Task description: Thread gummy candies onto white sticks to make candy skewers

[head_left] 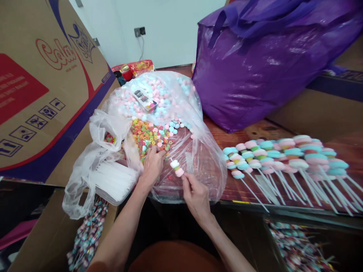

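Observation:
My right hand (pixel 197 194) pinches a white stick by its lower end. A marshmallow skewer (pixel 177 167) stands on that stick, with white and pink marshmallows around a greenish gummy ring. My left hand (pixel 153 164) reaches into a pile of ring-shaped gummies (pixel 147 132) in orange, green and yellow; its fingers are bent and slightly apart, the tips partly hidden. Behind the gummies, a large clear plastic bag (pixel 208 158) holds many pink, blue and white marshmallows (pixel 159 85). Left of my left hand, white sticks (pixel 113 181) lie in a clear tray.
Finished-looking marshmallow skewers (pixel 300 162) lie in rows on the table at right. A purple bag (pixel 255 71) stands behind them. A large cardboard box (pixel 53 90) rises at left. More wrapped skewers (pixel 89 234) sit in a box below the table edge. A stack of labels (pixel 144 100) rests on the plastic bag.

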Available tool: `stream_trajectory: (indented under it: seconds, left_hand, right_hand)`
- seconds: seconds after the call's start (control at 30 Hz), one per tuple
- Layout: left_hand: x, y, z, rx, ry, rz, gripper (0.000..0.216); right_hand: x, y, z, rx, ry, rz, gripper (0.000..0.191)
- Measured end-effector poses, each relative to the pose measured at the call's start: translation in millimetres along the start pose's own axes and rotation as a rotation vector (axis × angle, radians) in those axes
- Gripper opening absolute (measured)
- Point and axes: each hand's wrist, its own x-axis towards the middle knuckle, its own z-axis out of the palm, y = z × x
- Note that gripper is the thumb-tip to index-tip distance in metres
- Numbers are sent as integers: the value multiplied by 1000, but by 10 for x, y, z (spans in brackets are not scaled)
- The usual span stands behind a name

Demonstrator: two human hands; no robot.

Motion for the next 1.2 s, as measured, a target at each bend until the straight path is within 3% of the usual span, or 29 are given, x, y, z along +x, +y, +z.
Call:
stream_trajectory:
  seconds: [0.1,0.27,0.4,0.57,0.67,0.77,1.2]
  left_hand:
    - [36,-21,8,-59,-18,22,19]
    - [-9,-50,68,-169,100,-7,16]
    - [-33,-64,104,-259,125,2,12]
    - [-11,-35,37,-755,198,-108,7]
    - [-44,29,-19,-1091,115,-160,14]
    - [-102,91,-33,-1269,29,-269,21]
    - [-151,105,-4,-1393,-78,-369,36]
  right_hand:
    - [-3,1,1,-6,6,-4,23]
    - [5,-14,-4,0,4,-4,23]
    - [14,-25,-5,-3,9,-7,22]
    - [16,-25,-8,6,5,-5,22]
    - [17,-27,-9,4,4,-7,22]
    - [18,-27,-8,3,4,-6,22]
    - [3,-9,-7,40,-17,-35,20]
